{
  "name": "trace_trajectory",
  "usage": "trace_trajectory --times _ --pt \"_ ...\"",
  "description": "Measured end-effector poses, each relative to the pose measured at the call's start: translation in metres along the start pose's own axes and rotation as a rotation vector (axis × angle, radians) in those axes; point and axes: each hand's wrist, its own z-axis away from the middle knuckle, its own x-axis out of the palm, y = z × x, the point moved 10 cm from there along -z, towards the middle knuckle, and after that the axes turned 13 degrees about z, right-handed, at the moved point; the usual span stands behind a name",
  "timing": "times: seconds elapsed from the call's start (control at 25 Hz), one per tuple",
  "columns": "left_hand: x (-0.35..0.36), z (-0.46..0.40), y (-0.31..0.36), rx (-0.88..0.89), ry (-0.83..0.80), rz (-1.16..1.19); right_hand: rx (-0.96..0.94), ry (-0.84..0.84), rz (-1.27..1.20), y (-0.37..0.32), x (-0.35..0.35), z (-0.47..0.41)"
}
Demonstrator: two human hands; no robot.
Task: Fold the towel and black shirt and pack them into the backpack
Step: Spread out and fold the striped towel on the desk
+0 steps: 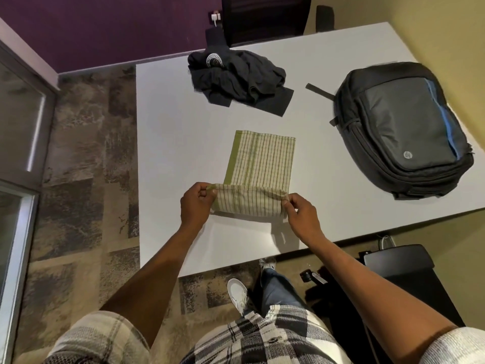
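Bare table between shirt, backpack

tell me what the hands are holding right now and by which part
Both hold the green-striped cloth towel: left hand and right hand each pinch a corner of its near edge, lifted off the table.

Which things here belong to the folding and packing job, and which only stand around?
Job:
- towel, both hands pinch its near edge
- black shirt, crumpled
- backpack, lying flat
- left hand
- right hand

Around:
- table
- chair
- wall charger
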Motion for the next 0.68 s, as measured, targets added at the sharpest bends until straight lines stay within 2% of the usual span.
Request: trace_trajectory --times 0.36,0.68 --pt "0.036 -0.072 0.049 0.031 -0.009 0.042 0.081 0.1 -0.045 0.006 -0.039 -0.082" --pt "0.083 -0.154 0.075 0.094 -0.048 -0.08 0.121 0.057 -0.042 0.019 -0.045 -0.166"
